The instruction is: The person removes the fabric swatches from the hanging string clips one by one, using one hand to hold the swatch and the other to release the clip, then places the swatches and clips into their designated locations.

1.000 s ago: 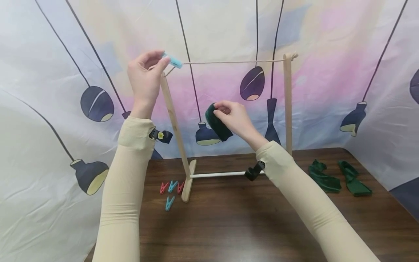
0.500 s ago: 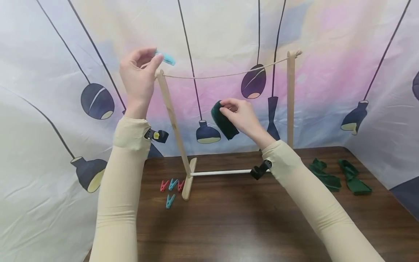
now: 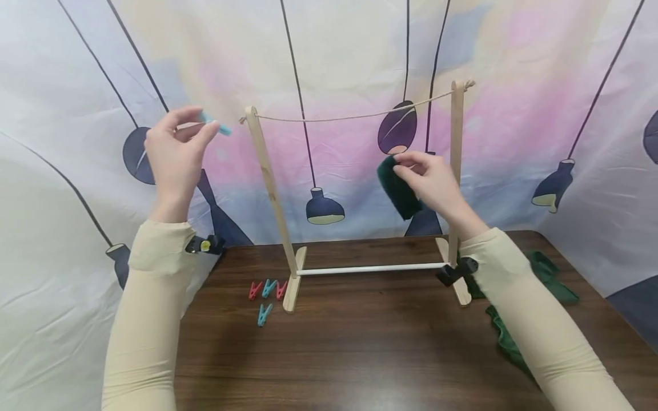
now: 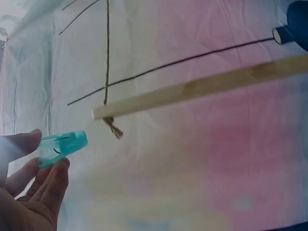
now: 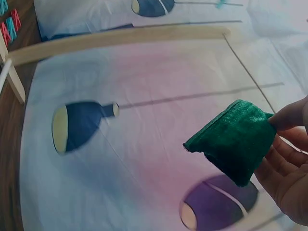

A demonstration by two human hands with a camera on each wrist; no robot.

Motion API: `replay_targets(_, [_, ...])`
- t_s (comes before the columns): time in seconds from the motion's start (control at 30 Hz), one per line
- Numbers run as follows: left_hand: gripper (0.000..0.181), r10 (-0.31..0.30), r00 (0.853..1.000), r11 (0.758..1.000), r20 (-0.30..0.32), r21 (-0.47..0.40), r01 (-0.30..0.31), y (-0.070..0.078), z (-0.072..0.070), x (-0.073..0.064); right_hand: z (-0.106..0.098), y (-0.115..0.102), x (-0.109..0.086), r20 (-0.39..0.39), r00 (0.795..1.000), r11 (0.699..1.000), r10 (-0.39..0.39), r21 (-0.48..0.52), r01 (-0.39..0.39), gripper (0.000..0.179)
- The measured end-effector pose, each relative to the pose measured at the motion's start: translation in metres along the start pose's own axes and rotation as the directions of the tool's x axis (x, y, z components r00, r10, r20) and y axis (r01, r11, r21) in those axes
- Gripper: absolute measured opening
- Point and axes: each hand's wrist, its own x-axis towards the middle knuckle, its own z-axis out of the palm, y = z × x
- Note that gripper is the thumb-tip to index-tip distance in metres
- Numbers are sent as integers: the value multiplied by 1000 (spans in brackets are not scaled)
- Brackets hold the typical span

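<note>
In the head view my left hand (image 3: 177,151) pinches a light-blue clothespin (image 3: 216,124), left of the rack's left post and apart from the string (image 3: 334,119). The left wrist view shows the clothespin (image 4: 65,147) between thumb and fingertips. My right hand (image 3: 434,180) pinches a folded dark green velvet cloth piece (image 3: 398,188) by its upper end. The cloth hangs below the string, near the rack's right post (image 3: 456,142). In the right wrist view that cloth (image 5: 236,139) hangs from thumb and fingers. Its far side is hidden.
Several red and blue clothespins (image 3: 264,308) lie on the brown table (image 3: 354,348) by the rack's left foot (image 3: 295,285). More green cloth pieces (image 3: 552,279) lie at the right, partly behind my right arm. A white bar (image 3: 370,268) joins the rack's posts low down.
My left hand has moved left and down with the clothespin, away from the string. The string, lifted near its left end before, now sags. My right hand has carried the cloth rightward.
</note>
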Motion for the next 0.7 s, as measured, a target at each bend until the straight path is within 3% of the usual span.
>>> replay_targets(0.23, [35,-10,1000,999,-25,42,11,-17,-29,-13,-57,9,-26,-55,996,994,72,-79,-76,39])
replay_targets(0.5, [36,-23,999,982,-49,185,32,-36,-63,-33,-117,20,-59,-155,977,976,150,-134,-171,41])
replay_targets(0.7, [39,-56,998,969,-43,237,64,-49,-81,-52,-148,30,-82,-178,952,933,248,-220,-284,45])
